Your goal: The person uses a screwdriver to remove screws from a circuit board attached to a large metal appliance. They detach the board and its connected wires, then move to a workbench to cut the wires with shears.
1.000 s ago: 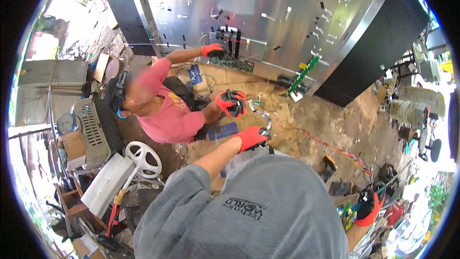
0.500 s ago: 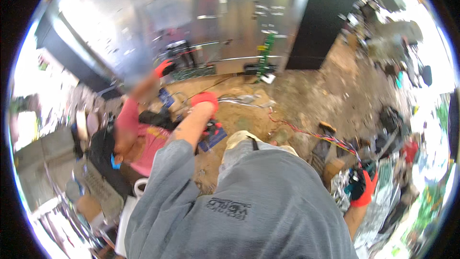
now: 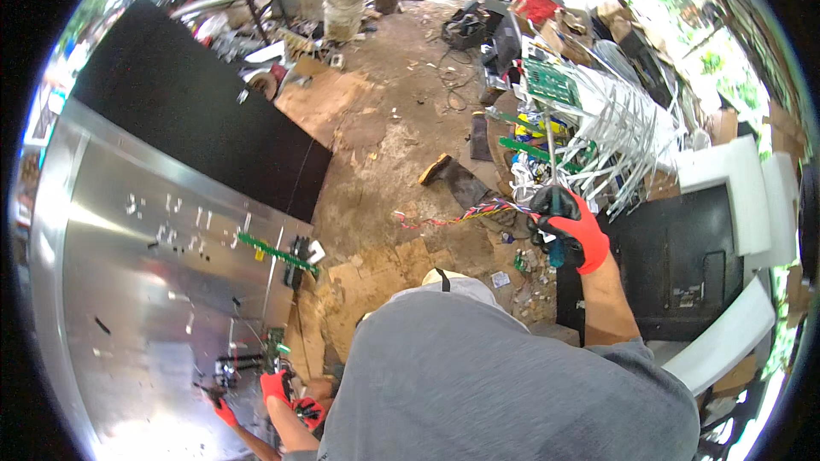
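Note:
My right hand (image 3: 574, 229), in a red and black glove, is closed round a bundle of coloured wires (image 3: 491, 207). The wires trail left from the fist, their thin ends hanging over the floor. The same fist grips a screwdriver (image 3: 557, 253); its teal handle shows below and a long metal shaft above. At the lower left, my left hand (image 3: 275, 385), gloved alike, is by the edge of a large shiny metal panel (image 3: 94, 269), near a small green circuit board (image 3: 275, 340). Its fingers are too small and blurred to read.
Beside my left hand are a co-worker's gloved hand (image 3: 224, 410) and another red-black glove (image 3: 309, 412). A black panel (image 3: 213, 111) adjoins the metal one. At right lie a pile of white strips (image 3: 628, 132), green boards (image 3: 551, 83), a dark flat panel (image 3: 675, 260) and white foam (image 3: 726, 179). A boot (image 3: 453, 181) lies ahead.
My view has swung right, so the metal panel now lies at left. My right hand, still holding the wires and screwdriver, appears higher and nearer the middle. My left hand appears lower left.

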`<state>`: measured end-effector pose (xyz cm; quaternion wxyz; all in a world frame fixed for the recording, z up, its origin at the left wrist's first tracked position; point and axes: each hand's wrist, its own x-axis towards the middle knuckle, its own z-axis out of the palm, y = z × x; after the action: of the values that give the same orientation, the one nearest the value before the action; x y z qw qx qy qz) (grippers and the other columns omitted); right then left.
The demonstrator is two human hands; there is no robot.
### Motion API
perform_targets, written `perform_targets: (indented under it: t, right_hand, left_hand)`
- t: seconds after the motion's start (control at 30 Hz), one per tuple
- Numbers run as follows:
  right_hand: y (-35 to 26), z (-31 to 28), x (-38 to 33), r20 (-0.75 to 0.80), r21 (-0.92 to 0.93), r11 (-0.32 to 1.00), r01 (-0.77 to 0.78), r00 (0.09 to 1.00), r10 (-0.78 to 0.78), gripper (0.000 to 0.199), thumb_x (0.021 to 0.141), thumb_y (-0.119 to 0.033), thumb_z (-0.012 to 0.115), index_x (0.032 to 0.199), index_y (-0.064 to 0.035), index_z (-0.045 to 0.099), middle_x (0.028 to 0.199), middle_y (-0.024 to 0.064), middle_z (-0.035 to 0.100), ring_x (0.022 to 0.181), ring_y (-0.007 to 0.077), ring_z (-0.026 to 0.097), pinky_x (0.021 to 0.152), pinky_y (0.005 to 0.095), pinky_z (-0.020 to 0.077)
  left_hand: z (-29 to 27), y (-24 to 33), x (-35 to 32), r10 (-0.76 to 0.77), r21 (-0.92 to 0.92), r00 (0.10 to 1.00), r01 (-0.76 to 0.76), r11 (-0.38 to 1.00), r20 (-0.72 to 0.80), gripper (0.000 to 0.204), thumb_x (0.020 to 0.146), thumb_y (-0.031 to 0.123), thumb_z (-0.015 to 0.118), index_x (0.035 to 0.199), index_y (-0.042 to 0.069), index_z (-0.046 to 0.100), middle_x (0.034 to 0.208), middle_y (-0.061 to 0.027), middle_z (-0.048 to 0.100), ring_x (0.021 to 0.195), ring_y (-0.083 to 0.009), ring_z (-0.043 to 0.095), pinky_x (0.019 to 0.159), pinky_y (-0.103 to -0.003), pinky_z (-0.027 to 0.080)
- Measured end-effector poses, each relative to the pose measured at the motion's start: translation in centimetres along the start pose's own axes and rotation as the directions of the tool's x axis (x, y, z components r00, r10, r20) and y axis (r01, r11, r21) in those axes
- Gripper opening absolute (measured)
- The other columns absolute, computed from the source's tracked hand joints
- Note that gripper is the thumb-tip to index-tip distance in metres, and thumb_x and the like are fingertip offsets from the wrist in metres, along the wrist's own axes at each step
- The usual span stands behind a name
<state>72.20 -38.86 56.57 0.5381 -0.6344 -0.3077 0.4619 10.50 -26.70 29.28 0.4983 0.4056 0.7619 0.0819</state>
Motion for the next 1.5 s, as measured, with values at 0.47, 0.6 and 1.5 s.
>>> perform_targets:
  t: [0.47,0.6,1.5]
  right_hand:
    - [-14.3,-18.2,-0.9,-0.141,0.156,0.778,0.608,0.794,-0.592,0.061,0.076,-0.024,0.069,0.127,-0.002,0.045,0.108,0.0146,0.058,0.082,0.0222,0.059,0.071,0.034,0.0494]
    - [-18.7,-22.4,-1.8,-0.154,0.1,0.726,0.681,0.731,-0.665,0.061,0.077,-0.023,0.068,0.129,-0.003,0.045,0.109,0.0143,0.059,0.081,0.0216,0.059,0.07,0.033,0.0493]
    - [-21.9,-21.9,24.5,-0.434,-0.036,0.793,0.608,0.706,-0.56,0.063,0.082,-0.018,0.06,0.141,-0.0098,0.038,0.116,0.0121,0.061,0.076,0.0175,0.061,0.064,0.0267,0.049]
  left_hand:
    - [13.0,13.7,0.5,0.163,-0.128,0.978,-0.146,0.981,0.134,0.015,0.082,0.016,0.068,0.094,0.006,0.068,0.069,-0.0051,0.065,0.043,-0.0106,0.048,0.038,-0.026,0.037]
    - [14.6,17.1,3.7,0.25,-0.083,0.944,-0.237,0.968,0.217,0.017,0.082,0.015,0.068,0.095,0.004,0.067,0.069,-0.0024,0.064,0.048,-0.0092,0.049,0.042,-0.026,0.038]
    - [23.9,58.6,21.8,0.456,-0.103,0.777,-0.46,0.882,0.434,0.019,0.08,0.011,0.068,0.097,0.002,0.068,0.079,-0.0029,0.066,0.068,-0.0094,0.058,0.062,-0.025,0.046]
